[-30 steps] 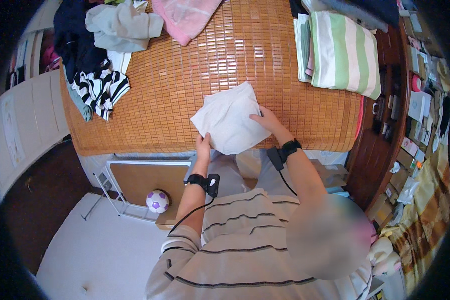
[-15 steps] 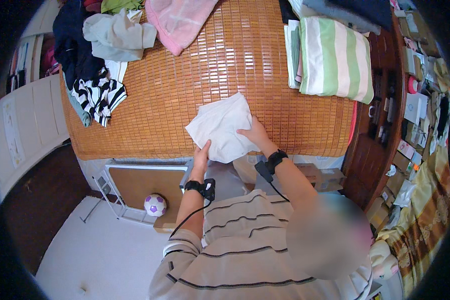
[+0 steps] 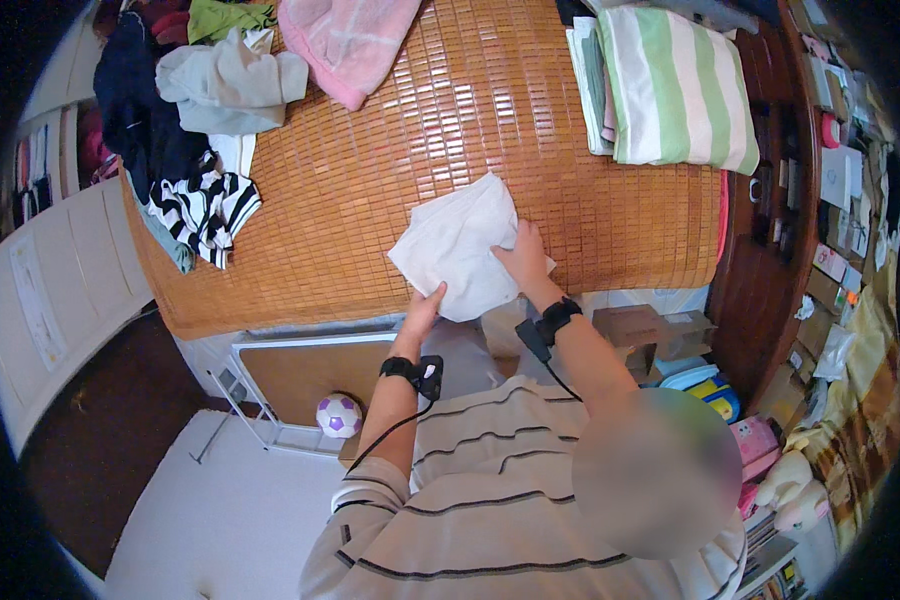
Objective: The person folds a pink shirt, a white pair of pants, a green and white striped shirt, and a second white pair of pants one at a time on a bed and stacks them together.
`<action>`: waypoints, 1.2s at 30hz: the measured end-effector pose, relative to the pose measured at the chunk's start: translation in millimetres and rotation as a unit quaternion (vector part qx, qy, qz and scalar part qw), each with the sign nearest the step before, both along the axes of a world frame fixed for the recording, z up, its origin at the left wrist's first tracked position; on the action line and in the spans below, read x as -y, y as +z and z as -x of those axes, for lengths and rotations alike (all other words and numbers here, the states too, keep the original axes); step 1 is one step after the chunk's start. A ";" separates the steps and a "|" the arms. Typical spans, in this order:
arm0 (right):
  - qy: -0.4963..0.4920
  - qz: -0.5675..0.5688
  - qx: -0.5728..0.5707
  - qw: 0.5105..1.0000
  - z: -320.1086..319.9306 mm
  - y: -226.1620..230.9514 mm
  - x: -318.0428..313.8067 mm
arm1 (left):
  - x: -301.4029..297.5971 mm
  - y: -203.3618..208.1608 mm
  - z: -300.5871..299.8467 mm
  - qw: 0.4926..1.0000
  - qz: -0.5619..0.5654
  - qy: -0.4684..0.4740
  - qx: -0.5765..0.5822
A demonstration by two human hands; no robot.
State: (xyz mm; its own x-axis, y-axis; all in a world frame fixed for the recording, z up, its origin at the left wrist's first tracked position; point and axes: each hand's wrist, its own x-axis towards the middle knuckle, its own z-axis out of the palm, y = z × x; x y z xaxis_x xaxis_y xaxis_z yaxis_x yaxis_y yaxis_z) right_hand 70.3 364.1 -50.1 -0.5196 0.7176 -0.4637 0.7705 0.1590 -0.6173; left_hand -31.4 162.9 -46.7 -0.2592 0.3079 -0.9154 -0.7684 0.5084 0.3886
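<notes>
A white piece of cloth, folded into several layers with uneven corners, lies over the near edge of the bamboo mat. At its lower left corner my left hand pinches the edge, thumb on top and fingers underneath. On the right side my right hand is closed around the cloth's border, its thumb pressing the upper face. A small bit of the cloth pokes out beyond the right fingers. Both wrists wear black straps with small devices and cables.
Rumpled clothes, among them a black-and-white striped garment and a grey-white one, fill the far left. A pink towel-like cloth lies at the back. Folded green-striped bedding sits far right. Below are a folding table and a ball.
My right hand has shifted along the cloth's right border, with its fingers now farther over the edge. My left hand keeps its corner. The whole view has turned slightly.
</notes>
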 end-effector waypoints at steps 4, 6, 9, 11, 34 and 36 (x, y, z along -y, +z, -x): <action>-0.039 0.004 0.019 0.999 2.3 -3.4 1.8 | -2.0 10.9 7.4 0.997 0.018 -0.056 0.046; -0.065 0.037 0.019 0.997 4.8 -4.6 5.3 | 3.0 9.5 6.5 0.998 -0.008 -0.043 0.048; -0.071 0.005 -0.002 0.997 4.1 -0.9 10.8 | 11.2 8.5 7.0 0.995 -0.049 -0.070 0.048; -0.073 0.029 0.013 0.997 3.0 -1.5 11.3 | 13.4 9.6 7.9 0.995 -0.058 -0.067 0.045; -0.187 0.548 -0.186 0.794 -64.8 159.0 -70.5 | -53.0 137.3 34.0 0.964 -0.203 -0.075 0.155; -0.190 0.550 -0.217 0.784 -83.9 167.6 -91.0 | -77.1 148.2 25.7 0.955 -0.238 -0.068 0.161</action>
